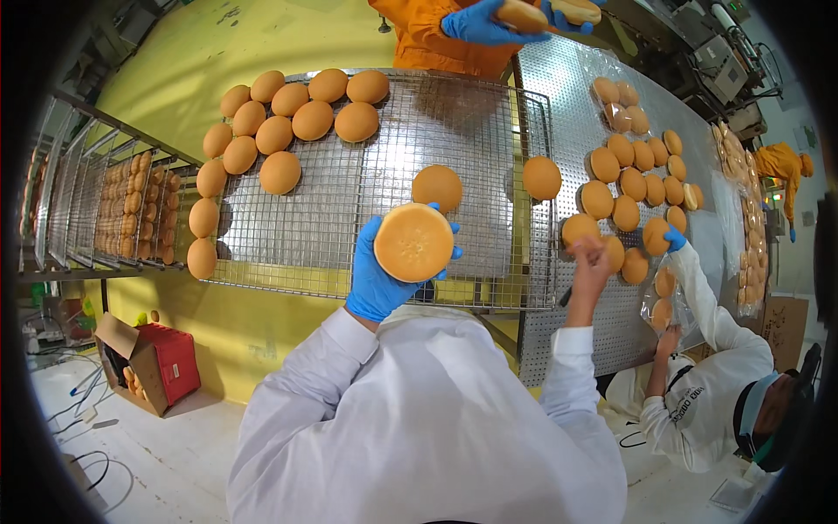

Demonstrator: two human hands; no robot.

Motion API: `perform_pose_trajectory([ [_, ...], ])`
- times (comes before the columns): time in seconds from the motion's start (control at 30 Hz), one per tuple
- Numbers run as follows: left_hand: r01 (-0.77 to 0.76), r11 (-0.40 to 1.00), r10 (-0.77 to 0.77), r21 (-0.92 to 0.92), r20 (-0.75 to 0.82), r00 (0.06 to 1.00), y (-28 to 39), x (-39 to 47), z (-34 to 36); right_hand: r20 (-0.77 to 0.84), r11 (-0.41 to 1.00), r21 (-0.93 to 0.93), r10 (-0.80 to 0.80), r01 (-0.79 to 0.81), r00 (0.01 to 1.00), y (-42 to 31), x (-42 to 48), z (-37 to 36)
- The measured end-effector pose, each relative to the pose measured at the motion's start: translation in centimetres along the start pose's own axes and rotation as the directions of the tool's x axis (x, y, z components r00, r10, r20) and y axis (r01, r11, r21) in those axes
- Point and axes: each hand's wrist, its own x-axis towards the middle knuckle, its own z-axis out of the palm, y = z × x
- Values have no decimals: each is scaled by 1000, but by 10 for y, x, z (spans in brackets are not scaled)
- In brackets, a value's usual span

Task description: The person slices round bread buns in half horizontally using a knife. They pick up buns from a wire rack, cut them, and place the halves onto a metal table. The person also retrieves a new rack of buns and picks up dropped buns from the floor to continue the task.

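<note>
My left hand (pixel 383 278), in a blue glove, grips a round golden bun (pixel 414 242) with small pits at the middle of its face. It is above the near part of a wire cooling rack (pixel 314 226). Just beyond lies another bun (pixel 437 185), partly overlapped by the held one. My right hand (pixel 591 259) is bare and blurred, over the near left edge of a perforated metal table (pixel 550 340), close to several buns (pixel 581 229). A dark object (pixel 566 296) shows beside my right wrist; whether I hold it is unclear.
Buns (pixel 275 134) line the rack's left and far sides. A co-worker in orange (pixel 452 39) holds buns across the rack. At right, another co-worker's gloved hand (pixel 675 239) touches a bun beside a clear bag (pixel 664 298). A rack trolley (pixel 78 196) stands left; a cardboard box (pixel 141 367) sits below.
</note>
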Motion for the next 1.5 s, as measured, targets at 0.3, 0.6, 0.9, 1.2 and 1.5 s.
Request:
perform_pose_trajectory([
  [0.3, -52, 126, -4, 991, 53, 999, -22, 28, -39, 531, 721, 213, 481, -659, 698, -23, -102, 78],
  [0.6, 737, -580, 779, 346, -29, 627, 203, 29, -161, 147, 731, 552, 387, -400, 910, 8, -33, 5],
  [0.9, 474, -678, 590, 562, 31, 807, 30, 28, -78, 651, 681, -453, -188, 575, 735, -74, -52, 188],
  [1.2, 351, -491, 686, 797, 106, 720, 20, -20, -107, 659, 617, -469, -232, 632, 716, -83, -37, 244],
  [1.5, -194, 872, 340, 450, -269, 901, 21, -38, -58, 867, 415, 462, -24, -784, 498, -75, -52, 176],
])
